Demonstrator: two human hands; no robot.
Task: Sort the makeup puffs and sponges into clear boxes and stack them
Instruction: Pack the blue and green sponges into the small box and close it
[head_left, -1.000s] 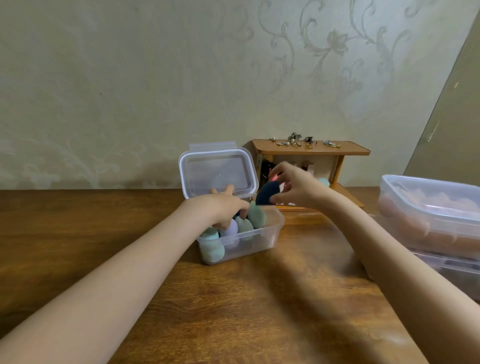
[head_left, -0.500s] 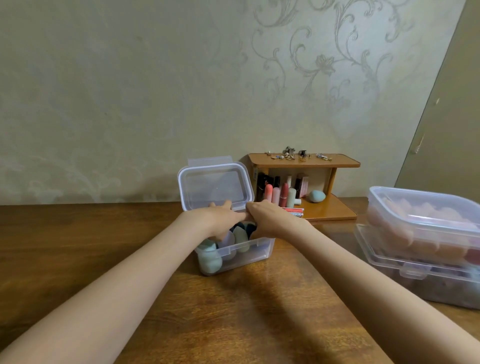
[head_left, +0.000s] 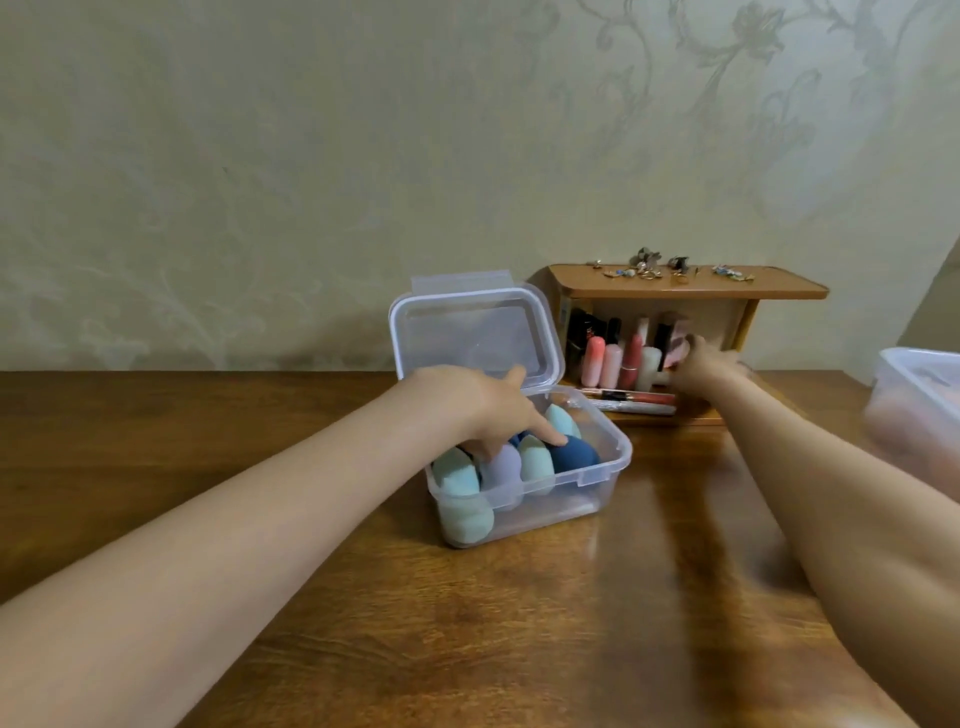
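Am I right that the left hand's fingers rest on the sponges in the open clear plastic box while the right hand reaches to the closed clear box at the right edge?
Not quite. In the head view the right hand reaches into the small wooden shelf with the lipsticks, not the box at the right. The left hand does rest on the sponges in the open clear plastic box.

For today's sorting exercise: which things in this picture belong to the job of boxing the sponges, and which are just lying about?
Belong to the job:
open clear box
sponges inside it
left hand touching them
right hand reaching to the shelf
lidded clear box at right

Lying about:
wooden shelf
lipsticks
trinkets on top
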